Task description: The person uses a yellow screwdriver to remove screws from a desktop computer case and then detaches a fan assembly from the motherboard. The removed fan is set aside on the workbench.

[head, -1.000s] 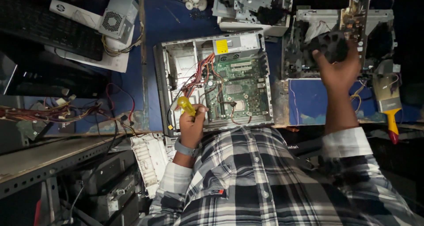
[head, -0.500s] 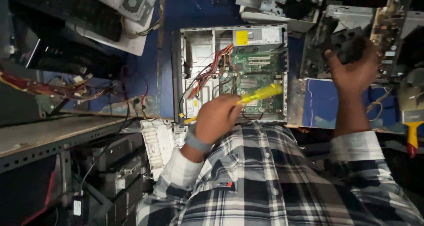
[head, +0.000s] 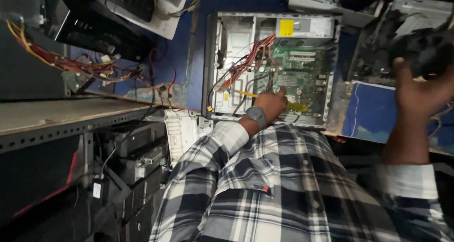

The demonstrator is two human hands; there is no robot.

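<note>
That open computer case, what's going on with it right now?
A person in a plaid shirt leans over the open computer case, which lies on a blue worktop. Their left hand holds a yellow-handled screwdriver down at the green motherboard, beside a bundle of red and orange wires. Their right hand is raised off to the side, gripping a dark part too blurred to identify.

The person wore a long-sleeved plaid shirt in black, grey and white checks, its cuffs folded back to show a pale lining, with a small red-and-dark tag on the fabric and a grey-faced wristwatch beside the left hand (head: 273, 103); the right hand (head: 418, 93) was bare.
</note>
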